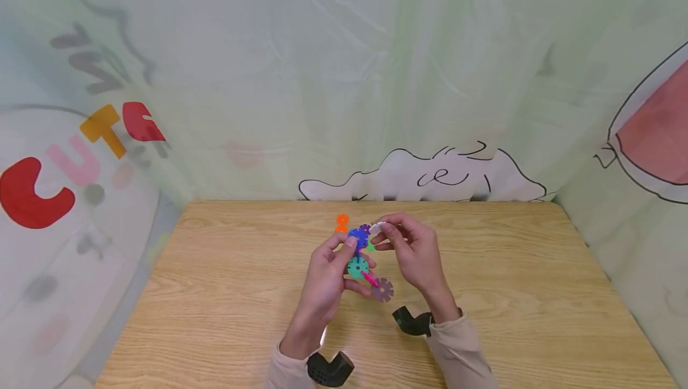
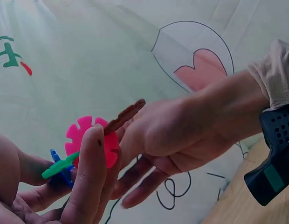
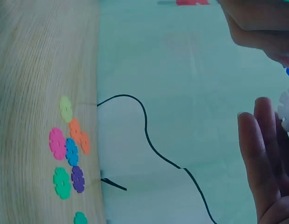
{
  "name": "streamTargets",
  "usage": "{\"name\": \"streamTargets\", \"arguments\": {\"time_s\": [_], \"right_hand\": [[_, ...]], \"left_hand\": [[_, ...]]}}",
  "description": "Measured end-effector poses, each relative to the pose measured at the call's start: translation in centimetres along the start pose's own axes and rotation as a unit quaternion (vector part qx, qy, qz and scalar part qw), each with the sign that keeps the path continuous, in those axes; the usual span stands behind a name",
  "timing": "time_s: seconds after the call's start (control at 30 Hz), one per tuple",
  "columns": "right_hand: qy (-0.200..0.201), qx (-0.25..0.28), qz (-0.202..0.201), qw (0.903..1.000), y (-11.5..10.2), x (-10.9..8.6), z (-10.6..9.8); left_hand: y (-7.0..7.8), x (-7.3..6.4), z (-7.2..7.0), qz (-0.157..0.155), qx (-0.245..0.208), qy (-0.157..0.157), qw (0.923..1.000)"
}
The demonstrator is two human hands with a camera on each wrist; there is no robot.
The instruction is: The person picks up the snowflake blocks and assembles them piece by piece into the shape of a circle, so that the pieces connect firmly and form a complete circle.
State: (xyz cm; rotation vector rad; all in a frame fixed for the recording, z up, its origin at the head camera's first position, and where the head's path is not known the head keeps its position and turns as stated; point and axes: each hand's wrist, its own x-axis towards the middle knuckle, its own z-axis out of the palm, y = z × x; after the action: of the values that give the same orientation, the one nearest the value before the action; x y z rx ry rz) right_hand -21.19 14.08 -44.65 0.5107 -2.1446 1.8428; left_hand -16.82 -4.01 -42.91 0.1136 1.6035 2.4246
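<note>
My left hand holds a chain of slotted snowflake discs, with its thumb on the blue disc. Below the blue one come a green disc, a pink disc seen edge-on from the head, and a brownish disc at the lower end. In the left wrist view, this brown disc slots into the pink one. Between thumb and fingertips, my right hand pinches a white disc close beside the blue disc. The right wrist view catches only part of that white disc.
Loose discs lie on the wooden table beyond the hands: orange, yellow, pink, blue, purple and green. A printed curtain hangs behind the table's far edge.
</note>
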Motion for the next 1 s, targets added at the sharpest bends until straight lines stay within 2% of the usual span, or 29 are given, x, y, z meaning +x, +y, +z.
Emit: {"name": "streamTargets", "arguments": {"time_s": [0.13, 0.27, 0.53, 0.63, 0.7, 1.0], "right_hand": [[-0.010, -0.011, -0.056, 0.9983, -0.4, -0.1, 0.0], [-0.013, -0.055, -0.125, 0.9905, -0.6, 0.0, -0.1], [0.006, -0.153, -0.248, 0.9566, -1.3, 0.2, -0.4], [0.008, -0.170, -0.266, 0.9489, -1.6, 0.1, -0.4], [0.005, -0.171, -0.270, 0.9476, -1.7, 0.1, -0.3], [-0.005, -0.146, -0.261, 0.9542, -1.4, 0.1, -0.2]], "left_hand": [[0.0, 0.0, 0.2, 0.000, 0.002, -0.004, 1.0000], [0.0, -0.1, 0.4, -0.002, -0.002, 0.000, 1.0000], [0.1, -0.2, 0.2, 0.012, 0.013, -0.003, 0.9998], [0.1, -0.2, 0.1, 0.016, 0.020, -0.007, 0.9996], [0.1, -0.3, -0.1, 0.017, 0.023, -0.007, 0.9996], [0.1, -0.2, -0.4, 0.000, 0.023, -0.019, 0.9996]]}}
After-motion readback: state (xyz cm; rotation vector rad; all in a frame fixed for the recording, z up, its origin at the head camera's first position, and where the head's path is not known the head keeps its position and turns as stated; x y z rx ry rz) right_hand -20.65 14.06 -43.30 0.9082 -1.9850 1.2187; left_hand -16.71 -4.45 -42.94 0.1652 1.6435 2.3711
